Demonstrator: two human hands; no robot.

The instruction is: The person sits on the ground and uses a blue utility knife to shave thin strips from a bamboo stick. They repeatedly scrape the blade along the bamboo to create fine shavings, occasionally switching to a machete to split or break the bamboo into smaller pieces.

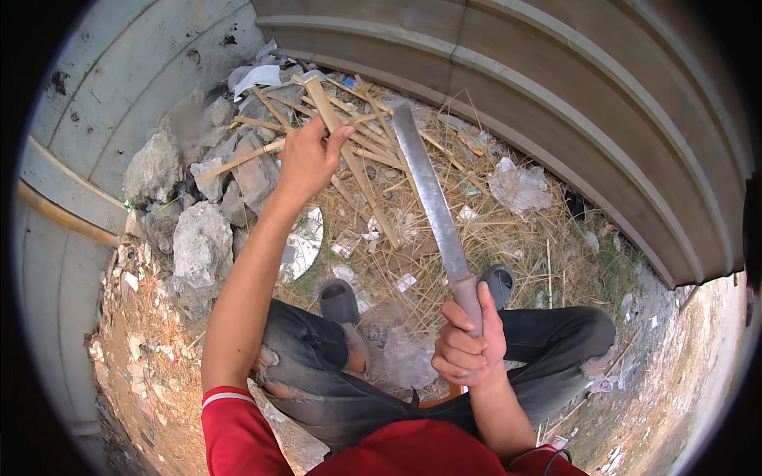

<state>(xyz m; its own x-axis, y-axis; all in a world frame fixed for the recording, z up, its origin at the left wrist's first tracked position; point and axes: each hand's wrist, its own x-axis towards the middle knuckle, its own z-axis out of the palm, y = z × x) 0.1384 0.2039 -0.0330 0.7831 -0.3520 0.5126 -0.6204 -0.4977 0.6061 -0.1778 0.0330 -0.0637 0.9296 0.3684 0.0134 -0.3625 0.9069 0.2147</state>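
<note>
On the head view, the left hand (311, 159) pinches a flat wooden strip (367, 190) between thumb and fingers toward its far end, above straw-covered ground (520, 242), while the right hand (472, 349) wraps firmly around the handle (467, 300) of a long knife (432, 202). The blade stands apart from the strip, its tip pointing away toward a metal wall (556, 103). From my distant post, I judge the left fingers the chief worry: they sit bare on the strip, and a stroke glancing off its narrow edge could run into them. The strip's near end lies over loose straw, and I cannot tell whether anything firm backs it; soft footing might let it skid or twist under the blade. Bent legs in torn trousers (317, 389) and open sandals (338, 301) sit close by, so I would fear an overshooting swing. Loose sticks (258, 123) could snag the tip, and rocks (202, 246) at left could chip the edge on a wide miss.
</note>
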